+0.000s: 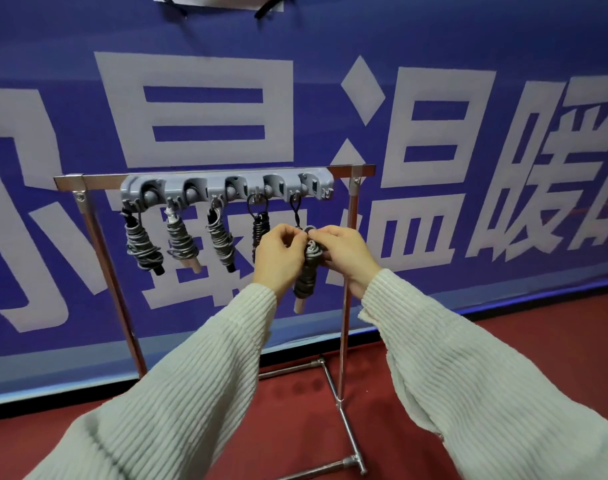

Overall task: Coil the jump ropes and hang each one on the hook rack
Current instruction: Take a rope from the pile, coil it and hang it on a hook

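Observation:
A grey hook rack (226, 187) is fixed to the top bar of a chrome stand. Several coiled jump ropes hang from its hooks: one at the far left (143, 245), a second (182, 242), a third (221, 242) and a fourth (259, 228) partly hidden behind my left hand. A fifth coiled rope with a wooden handle (306, 275) hangs under the rightmost hook by a black loop (296, 211). My left hand (281, 252) and my right hand (345, 254) both pinch the top of this fifth coil from either side.
The chrome stand (345, 306) has two uprights and floor feet on red carpet (524, 341). A blue banner (434, 46) with large white characters fills the wall behind. My grey ribbed sleeves cover the lower view.

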